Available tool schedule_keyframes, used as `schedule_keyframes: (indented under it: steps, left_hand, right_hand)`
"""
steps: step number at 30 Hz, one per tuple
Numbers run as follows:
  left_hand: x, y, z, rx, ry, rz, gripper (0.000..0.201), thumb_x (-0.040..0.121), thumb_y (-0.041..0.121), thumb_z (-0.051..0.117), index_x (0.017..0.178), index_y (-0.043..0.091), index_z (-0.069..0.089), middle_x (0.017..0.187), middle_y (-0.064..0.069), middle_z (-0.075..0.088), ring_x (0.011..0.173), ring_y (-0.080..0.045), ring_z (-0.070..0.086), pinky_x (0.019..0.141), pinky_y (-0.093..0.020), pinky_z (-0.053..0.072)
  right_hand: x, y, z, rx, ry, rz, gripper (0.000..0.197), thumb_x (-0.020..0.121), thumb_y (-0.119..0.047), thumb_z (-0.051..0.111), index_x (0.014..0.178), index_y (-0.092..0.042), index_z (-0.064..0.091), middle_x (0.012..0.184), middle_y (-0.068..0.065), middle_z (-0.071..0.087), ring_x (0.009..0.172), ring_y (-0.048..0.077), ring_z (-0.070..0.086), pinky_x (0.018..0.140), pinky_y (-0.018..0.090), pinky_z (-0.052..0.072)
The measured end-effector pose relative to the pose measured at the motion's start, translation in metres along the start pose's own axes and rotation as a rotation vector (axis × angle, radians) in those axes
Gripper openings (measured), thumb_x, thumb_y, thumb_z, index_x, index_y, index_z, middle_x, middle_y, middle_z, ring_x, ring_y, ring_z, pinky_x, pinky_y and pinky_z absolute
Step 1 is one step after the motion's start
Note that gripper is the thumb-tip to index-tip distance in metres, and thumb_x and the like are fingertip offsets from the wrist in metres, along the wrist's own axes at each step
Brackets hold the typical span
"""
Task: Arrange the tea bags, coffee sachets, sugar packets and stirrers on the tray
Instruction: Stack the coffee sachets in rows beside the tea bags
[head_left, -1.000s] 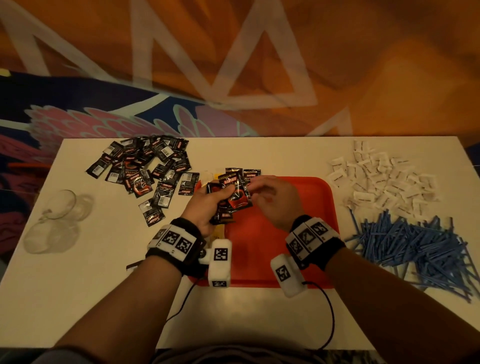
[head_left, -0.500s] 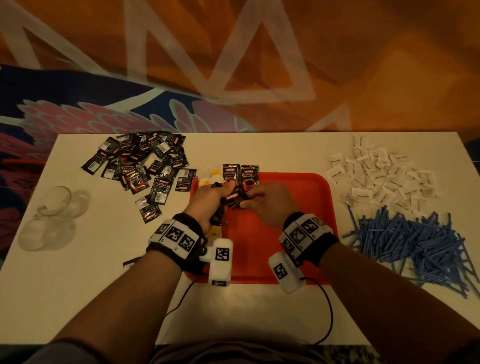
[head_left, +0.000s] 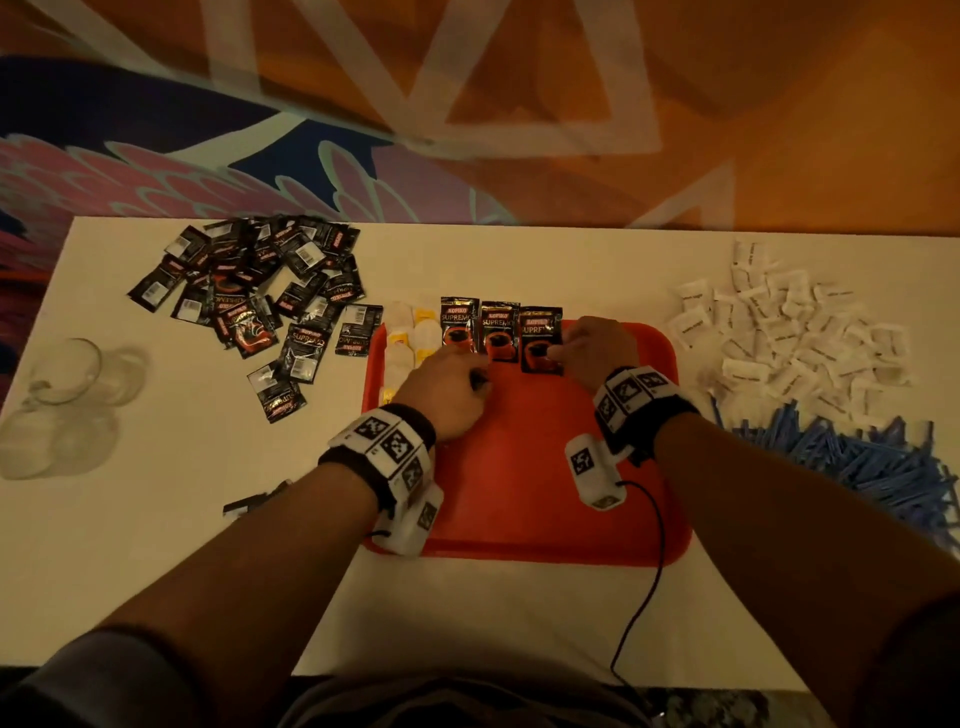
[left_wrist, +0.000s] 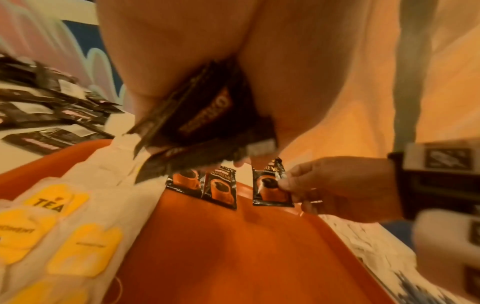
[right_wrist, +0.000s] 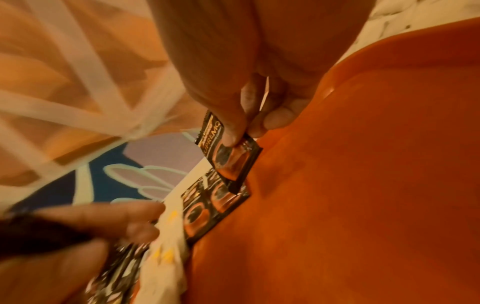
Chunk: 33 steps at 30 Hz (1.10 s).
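White table (head_left: 467, 613), patterned orange-blue carpet (head_left: 779, 130) beyond. Your sachets read "KOPIKO SUPREMO", bags (left_wrist: 49, 202) "TEA". Your right hand (head_left: 597, 348) pinches sachet (head_left: 540, 340); left hand (head_left: 447, 395) clutches stack (left_wrist: 207, 115).

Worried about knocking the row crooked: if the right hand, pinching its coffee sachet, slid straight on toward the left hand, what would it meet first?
Probably the middle sachet of the row. The right hand pinches its sachet just beside it, with a narrow gap in the left wrist view; depth is unclear.

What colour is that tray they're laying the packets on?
The tray is red-orange, a plain solid colour with no pattern; the head view shows it best.
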<state>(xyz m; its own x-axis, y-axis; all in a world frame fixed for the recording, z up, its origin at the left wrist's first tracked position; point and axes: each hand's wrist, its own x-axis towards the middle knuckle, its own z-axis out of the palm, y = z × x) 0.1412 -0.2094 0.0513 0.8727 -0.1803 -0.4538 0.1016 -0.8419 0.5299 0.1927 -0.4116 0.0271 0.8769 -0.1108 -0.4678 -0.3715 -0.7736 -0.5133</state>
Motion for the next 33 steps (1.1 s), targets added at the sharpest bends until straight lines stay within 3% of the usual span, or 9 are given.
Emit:
schedule_keyframes:
  steps: [4, 7, 9, 11, 21, 33]
  left_hand:
    - [0.013, 0.000, 0.018, 0.123, -0.173, -0.003, 0.051, 0.098, 0.030, 0.055, 0.148, 0.028, 0.042, 0.149, -0.003, 0.039, 0.129, -0.027, 0.050, 0.104, -0.041, 0.046]
    - [0.022, 0.004, 0.028, 0.176, -0.206, 0.016, 0.065, 0.099, 0.031, 0.053, 0.157, 0.028, 0.024, 0.166, 0.001, 0.010, 0.138, -0.027, 0.043, 0.107, -0.037, 0.043]
    - [0.029, 0.004, 0.032, 0.177, -0.227, -0.005, 0.070, 0.099, 0.033, 0.053, 0.159, 0.029, 0.017, 0.167, 0.004, -0.009, 0.141, -0.025, 0.042, 0.107, -0.035, 0.042]
    - [0.036, 0.004, 0.035, 0.178, -0.247, -0.018, 0.073, 0.098, 0.034, 0.053, 0.159, 0.030, 0.013, 0.166, 0.007, -0.017, 0.139, -0.025, 0.044, 0.107, -0.036, 0.044]
    - [0.053, -0.003, 0.041, 0.184, -0.278, -0.056, 0.079, 0.096, 0.034, 0.055, 0.160, 0.029, 0.009, 0.165, 0.010, -0.019, 0.137, -0.027, 0.046, 0.107, -0.041, 0.045]
    - [0.054, -0.011, 0.046, 0.168, -0.214, -0.013, 0.076, 0.096, 0.037, 0.053, 0.159, 0.029, 0.012, 0.166, 0.008, -0.015, 0.132, -0.029, 0.051, 0.104, -0.042, 0.048]
  right_hand:
    - [0.025, 0.010, 0.002, 0.080, -0.031, 0.117, 0.026, 0.083, -0.030, 0.075, 0.103, -0.015, 0.066, 0.106, -0.001, 0.065, 0.093, 0.013, 0.057, 0.071, 0.020, 0.044]
    - [0.036, 0.015, 0.008, 0.114, -0.027, 0.161, 0.026, 0.083, -0.026, 0.075, 0.105, -0.015, 0.068, 0.111, 0.002, 0.067, 0.094, 0.013, 0.058, 0.075, 0.022, 0.045]
    - [0.041, 0.018, 0.011, 0.132, -0.011, 0.180, 0.026, 0.083, -0.028, 0.076, 0.104, -0.015, 0.068, 0.110, 0.002, 0.068, 0.094, 0.013, 0.059, 0.074, 0.022, 0.045]
    - [0.045, 0.018, 0.013, 0.124, -0.010, 0.178, 0.027, 0.083, -0.030, 0.076, 0.104, -0.016, 0.068, 0.109, 0.002, 0.068, 0.095, 0.013, 0.060, 0.075, 0.023, 0.045]
    - [0.052, 0.020, 0.020, 0.100, -0.009, 0.119, 0.025, 0.085, -0.034, 0.073, 0.102, -0.017, 0.068, 0.107, 0.000, 0.068, 0.089, 0.010, 0.055, 0.074, 0.023, 0.043]
    - [0.048, 0.015, 0.025, 0.152, 0.004, 0.121, 0.014, 0.084, -0.029, 0.075, 0.090, -0.022, 0.064, 0.110, 0.002, 0.069, 0.102, 0.017, 0.063, 0.089, 0.028, 0.052]
